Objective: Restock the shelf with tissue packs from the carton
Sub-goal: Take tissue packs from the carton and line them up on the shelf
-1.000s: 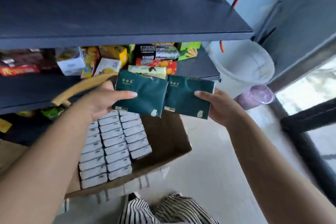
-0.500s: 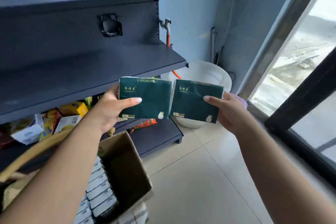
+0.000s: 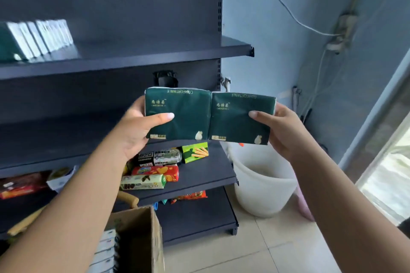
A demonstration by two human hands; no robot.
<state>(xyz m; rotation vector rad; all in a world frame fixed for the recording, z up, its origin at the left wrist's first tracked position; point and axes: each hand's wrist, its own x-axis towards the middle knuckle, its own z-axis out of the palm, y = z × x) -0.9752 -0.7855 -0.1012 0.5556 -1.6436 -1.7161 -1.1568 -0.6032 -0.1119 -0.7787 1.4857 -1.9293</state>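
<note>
My left hand (image 3: 135, 128) grips a dark green tissue pack (image 3: 186, 115) by its left edge, thumb across the front. Beside it, edge to edge, my right hand (image 3: 281, 128) grips a second green tissue pack (image 3: 237, 119) by its right edge. Both packs are held upright in the air in front of the dark grey shelf unit. A row of tissue packs (image 3: 37, 37) stands on the upper shelf (image 3: 155, 53) at the far left. The open carton (image 3: 137, 235) sits on the floor at the bottom, with more tissue packs (image 3: 106, 250) inside.
Snack boxes (image 3: 155, 170) lie on a lower shelf below my hands. A white bucket (image 3: 261, 186) stands on the tiled floor right of the shelf unit. A blue wall with cables and a glass door are to the right.
Both hands have lifted the two packs from above the carton up to mid-shelf height. My view has tilted up, so the upper shelf with its row of packs shows.
</note>
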